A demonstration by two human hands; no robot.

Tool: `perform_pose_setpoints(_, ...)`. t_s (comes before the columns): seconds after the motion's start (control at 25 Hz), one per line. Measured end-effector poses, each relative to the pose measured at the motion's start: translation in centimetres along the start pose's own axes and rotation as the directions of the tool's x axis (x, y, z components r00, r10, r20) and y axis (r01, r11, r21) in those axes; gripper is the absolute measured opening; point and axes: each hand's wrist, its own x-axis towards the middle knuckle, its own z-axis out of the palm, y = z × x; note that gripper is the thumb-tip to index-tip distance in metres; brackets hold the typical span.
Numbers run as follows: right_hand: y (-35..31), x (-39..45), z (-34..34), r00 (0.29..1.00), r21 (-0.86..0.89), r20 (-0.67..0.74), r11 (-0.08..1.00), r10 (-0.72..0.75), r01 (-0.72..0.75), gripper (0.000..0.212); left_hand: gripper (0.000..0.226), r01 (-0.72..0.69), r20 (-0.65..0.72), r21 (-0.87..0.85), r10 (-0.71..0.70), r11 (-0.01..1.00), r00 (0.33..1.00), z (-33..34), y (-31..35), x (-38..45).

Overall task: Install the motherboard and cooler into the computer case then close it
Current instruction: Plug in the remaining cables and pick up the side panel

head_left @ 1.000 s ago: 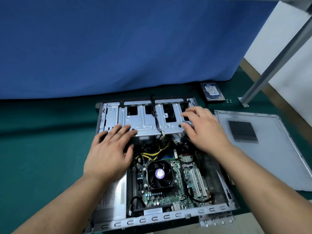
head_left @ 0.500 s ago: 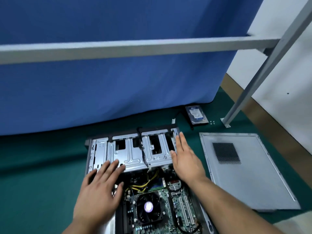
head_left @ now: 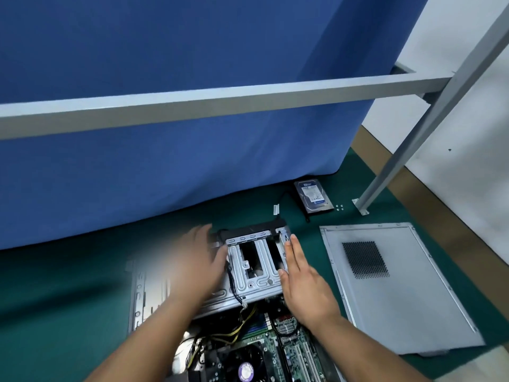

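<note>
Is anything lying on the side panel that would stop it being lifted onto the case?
Nothing visible lies on the side panel. The hard drive and screws sit beyond its far edge, apart from it.

You have a single head-worn view, looking forward and steeply down from close above the open computer case [head_left: 248, 285], its left side seemingly motion-blurred.

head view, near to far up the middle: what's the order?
Cooler fan → yellow cables → drive cage → hard drive → blue curtain → grey frame bar.
</note>
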Motion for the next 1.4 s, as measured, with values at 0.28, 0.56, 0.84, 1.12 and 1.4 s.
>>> perform_pose_setpoints(0.28,0.0,-0.1,0.1,1.0,-0.025,0.003,1.0,0.004,-0.004,0.066,0.038,0.332,0.166,0.069,-0.339,0.941,0.926,0.4,3.6,5.9)
perform_pose_setpoints(0.56,0.0,-0.2,-0.1,1.0,-0.026,-0.011,1.0,-0.006,0.005,0.065,0.029,0.383,0.146,-0.665,-0.392,0.641,0.908,-3.0,0.9,2.5)
perform_pose_setpoints(0.84,-0.1,-0.5,-0.5,1.0,-0.02,-0.008,1.0,-0.011,0.011,0.065,0.022,0.609,0.654,-0.756,-0.262,-0.24,0.709,-7.0,-3.6,-2.8)
perform_pose_setpoints(1.12,-0.2,-0.6,-0.7,1.0,0.002,-0.004,1.0,-0.002,0.002,0.065,0.028,0.695,0.731,-0.68,-0.141,-0.234,0.667,-7.1,-5.6,-6.2)
perform_pose_setpoints(1.4,0.0,-0.4,-0.3,1.0,0.005,-0.009,1.0,-0.001,0.001,0.065,0.037,0.687,0.728,-0.673,-0.084,-0.272,0.68,-5.2,-5.6,-6.6)
